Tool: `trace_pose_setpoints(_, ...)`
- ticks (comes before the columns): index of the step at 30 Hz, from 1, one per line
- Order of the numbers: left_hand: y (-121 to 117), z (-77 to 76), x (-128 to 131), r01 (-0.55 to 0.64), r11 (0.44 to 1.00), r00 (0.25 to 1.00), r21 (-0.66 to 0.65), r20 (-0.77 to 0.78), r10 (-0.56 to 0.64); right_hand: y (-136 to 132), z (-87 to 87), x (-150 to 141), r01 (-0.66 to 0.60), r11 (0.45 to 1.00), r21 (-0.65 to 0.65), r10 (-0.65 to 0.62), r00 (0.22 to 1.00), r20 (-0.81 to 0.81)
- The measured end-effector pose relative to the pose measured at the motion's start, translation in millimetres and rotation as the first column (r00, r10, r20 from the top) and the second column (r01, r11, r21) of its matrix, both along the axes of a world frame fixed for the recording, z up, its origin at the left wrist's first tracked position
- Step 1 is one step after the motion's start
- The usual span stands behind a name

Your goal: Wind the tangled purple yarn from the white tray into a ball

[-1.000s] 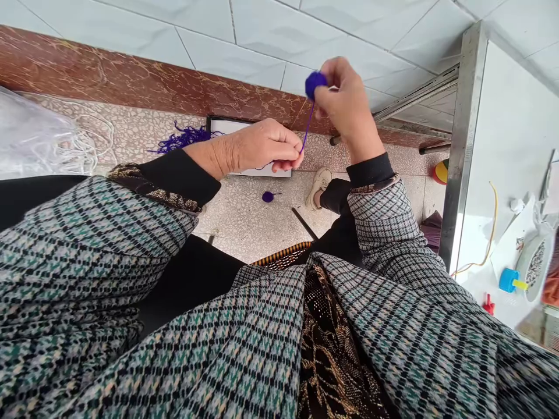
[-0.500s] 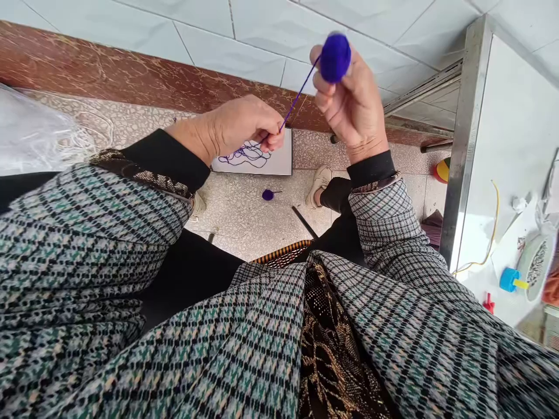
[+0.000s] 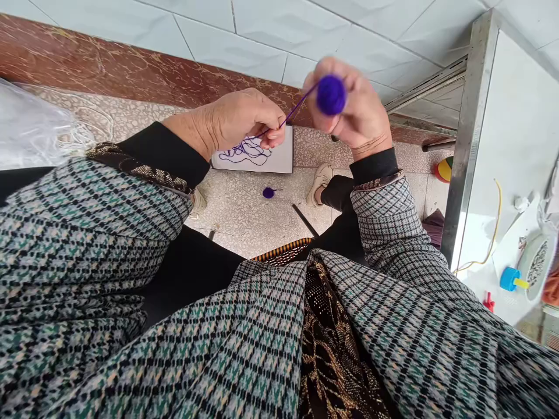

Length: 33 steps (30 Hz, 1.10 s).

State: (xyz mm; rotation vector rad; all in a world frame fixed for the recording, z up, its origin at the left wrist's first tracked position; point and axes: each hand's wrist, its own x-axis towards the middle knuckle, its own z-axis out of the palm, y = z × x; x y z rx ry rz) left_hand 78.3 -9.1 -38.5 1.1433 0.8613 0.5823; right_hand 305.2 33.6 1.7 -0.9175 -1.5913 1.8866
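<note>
A small ball of purple yarn [image 3: 331, 95] is gripped in my right hand [image 3: 364, 113], whose fingers are partly blurred. From the ball a taut yarn strand [image 3: 297, 107] slants down to my left hand [image 3: 244, 119], where closed fingers pinch it. Below that hand, loose loops of purple yarn [image 3: 247, 152] lie on a white board or box lid [image 3: 279, 160] on the floor. A second, smaller purple yarn ball [image 3: 268, 192] with a short tail rests on the floor nearer to me.
White plastic bags [image 3: 35, 125] with strings lie at the left. At the right stands a white table [image 3: 489, 151] with a metal edge, carrying a blue cap-like piece [image 3: 509, 279] and a yellow cord [image 3: 498, 221]. A dark rod [image 3: 304, 220] is near my feet.
The yarn ball in my right hand has moved downward and turned, and the strand slants less steeply. My left hand stays in nearly the same place, still pinching the yarn.
</note>
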Motion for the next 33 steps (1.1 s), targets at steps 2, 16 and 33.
trace_pose_setpoints(2, -1, 1.2, 3, 0.026, 1.0, 1.0, -0.007, -0.001, -0.026, 3, -1.5, -5, 0.303, 0.952, 0.033, -0.299, 0.95, -0.095)
trace_pose_setpoints(16, -8, 25.8, 1, 0.175, 0.982, 0.984, 0.066, -0.049, -0.171, 9, -26.1, 2, -0.062, 0.94, 0.334, -0.149, 0.809, 0.568)
trace_pose_setpoints(33, -4, 2.7, 5, 0.18, 0.984, 0.983, 0.016, -0.03, -0.179, 7, -26.3, -9, 0.38, 0.922, -0.076, -0.383, 0.864, -0.326)
